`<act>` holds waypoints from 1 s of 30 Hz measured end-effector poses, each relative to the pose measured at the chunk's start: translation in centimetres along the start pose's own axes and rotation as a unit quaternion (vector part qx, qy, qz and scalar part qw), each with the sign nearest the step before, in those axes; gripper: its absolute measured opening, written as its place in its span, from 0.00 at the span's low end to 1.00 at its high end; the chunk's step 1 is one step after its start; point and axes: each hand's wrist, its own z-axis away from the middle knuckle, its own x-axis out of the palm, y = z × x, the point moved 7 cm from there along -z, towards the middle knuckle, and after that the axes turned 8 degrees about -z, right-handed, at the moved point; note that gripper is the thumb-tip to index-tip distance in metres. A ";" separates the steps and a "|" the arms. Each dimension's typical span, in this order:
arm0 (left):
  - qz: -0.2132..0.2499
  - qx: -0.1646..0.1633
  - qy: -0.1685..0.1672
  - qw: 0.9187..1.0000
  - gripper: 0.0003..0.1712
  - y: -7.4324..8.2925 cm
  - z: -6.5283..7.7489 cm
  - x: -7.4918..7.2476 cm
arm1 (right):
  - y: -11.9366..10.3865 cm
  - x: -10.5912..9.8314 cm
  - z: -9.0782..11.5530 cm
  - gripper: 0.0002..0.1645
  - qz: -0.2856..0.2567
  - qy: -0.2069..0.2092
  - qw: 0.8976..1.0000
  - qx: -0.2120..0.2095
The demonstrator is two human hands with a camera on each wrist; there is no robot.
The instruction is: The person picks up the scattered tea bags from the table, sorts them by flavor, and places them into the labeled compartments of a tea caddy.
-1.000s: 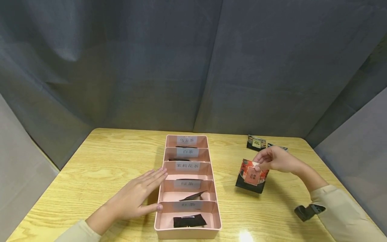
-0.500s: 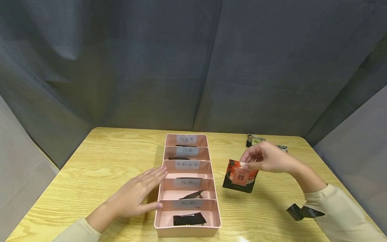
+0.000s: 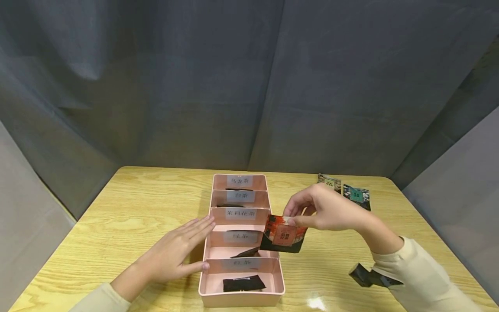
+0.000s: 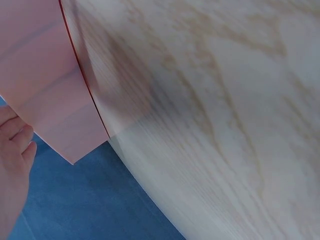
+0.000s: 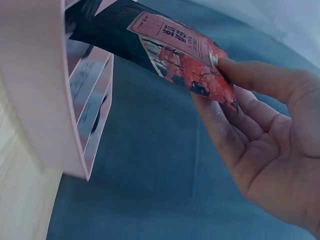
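Note:
A red and black tea sachet (image 3: pixel 283 235) is pinched by its top edge between the thumb and fingers of my right hand (image 3: pixel 327 210). It hangs over the right side of a long pink divided box (image 3: pixel 241 300); the right wrist view shows the same tea sachet (image 5: pixel 172 50) by the box wall (image 5: pixel 37 75). My left hand (image 3: pixel 175 251) rests along the box's left rim with fingers straight. In the front compartment lies a dark sachet (image 3: pixel 244 284), and another dark sachet (image 3: pixel 247 252) leans in the one behind. Labels with characters mark the compartments.
Two more sachets lie at the back right of the wooden table (image 3: pixel 148 190): a yellow-labelled sachet (image 3: pixel 329 182) and a green-labelled sachet (image 3: pixel 356 196). Dark edges of sachets show in the rear compartments. A grey curtain (image 3: pixel 195 86) hangs behind the table.
My right hand has carried the red and black tea sachet leftward from the table's right side to the box. The green-labelled sachet behind it has come into full view. My left hand stays put.

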 end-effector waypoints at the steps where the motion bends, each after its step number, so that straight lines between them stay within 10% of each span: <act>1: 0.001 0.000 -0.001 1.000 0.51 0.0 0.0 0.0 | -0.4 0.3 -0.2 0.02 -0.002 -0.004 1.000 -0.003; 14: 0.001 -0.007 -0.007 1.000 0.50 -0.1 0.1 0.1 | -3.5 6.0 -2.0 0.04 0.005 -0.092 0.994 -0.065; 30: 0.001 -0.004 -0.002 1.000 0.50 0.0 0.1 0.0 | -1.7 9.4 -2.5 0.04 -0.005 -0.180 0.983 -0.015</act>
